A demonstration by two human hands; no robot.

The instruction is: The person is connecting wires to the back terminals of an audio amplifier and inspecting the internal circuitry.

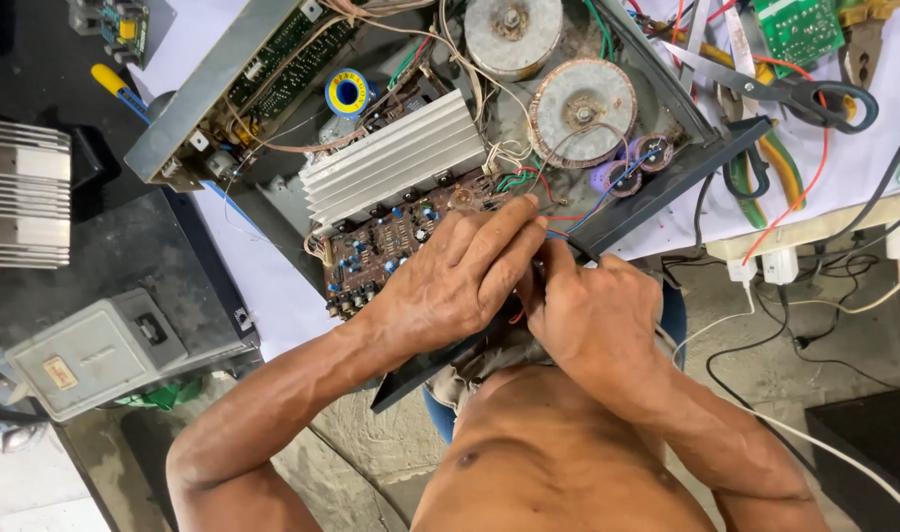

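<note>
The risk here is, I think, in the tight space where both hands work: the amplifier [440, 128] lies open on the tabletop [273, 286] and partly hangs over its edge toward the person, so a strong push could shift or tilt it. On the left side, the circuit board [386, 246] sits just below the heatsink [391, 158], and the left hand [455, 281] rests on it; its fingers [504, 232] are stretched and close together, not wide, with the tips reaching to thin red and blue wires [578, 212] at the board's right end. Pressing with the palm could bend small parts on the board, and the heatsink fins are near the knuckles. Moving to the right, the right hand [593, 315] touches the left one, and its fingers [553, 261] are curled narrow, as if they pinch something small at the same wires; what exactly they hold I cannot tell, because the left hand covers it. A pull there could tear a wire from its solder joint. Further right, two capacitors [632, 167] stand near the wires, and a slipped finger or wire end could touch their terminals. The scissors [785, 89] lie well apart and seem no danger now.
</note>
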